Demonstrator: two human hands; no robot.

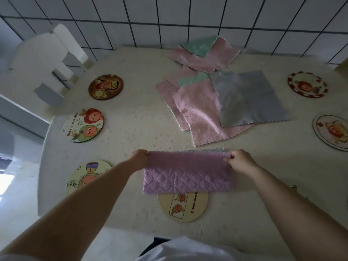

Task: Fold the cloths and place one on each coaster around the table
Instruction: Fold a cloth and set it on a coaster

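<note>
Spanning most of the view, the table [131, 129] has a pale patterned cover and carries everything. Next in size is the loose pile of unfolded cloths [212, 91] at the far-centre: pink, grey, a bit of green, overlapping each other. Nearer the person, the purple cloth [188, 174] is already doubled over w/ its fold line toward the body and free edges on the far side; its near edge overlaps the top of the near coaster [183, 208]. Other coasters sit round the rim: three on the left [105, 87] [83, 125] [84, 176] and two on the right [307, 84] [332, 131], none w/ a cloth on them yet.

Left hand [139, 159] pinches the far-left corner of the purple cloth, fingers curled on it; right hand [240, 161] pinches the far-right corner the same way.

Step in hand looks like finishing this half-fold, approx. first cloth of the set. To do it well: keep both corners level, match the scalloped edges exactly before letting go, pull lightly outward to take out slack, then press flat. Prob. fold once more side-to-side so it fits within the coaster, then centre it there. Plush fabric may slip, so don't release one corner early.
</note>
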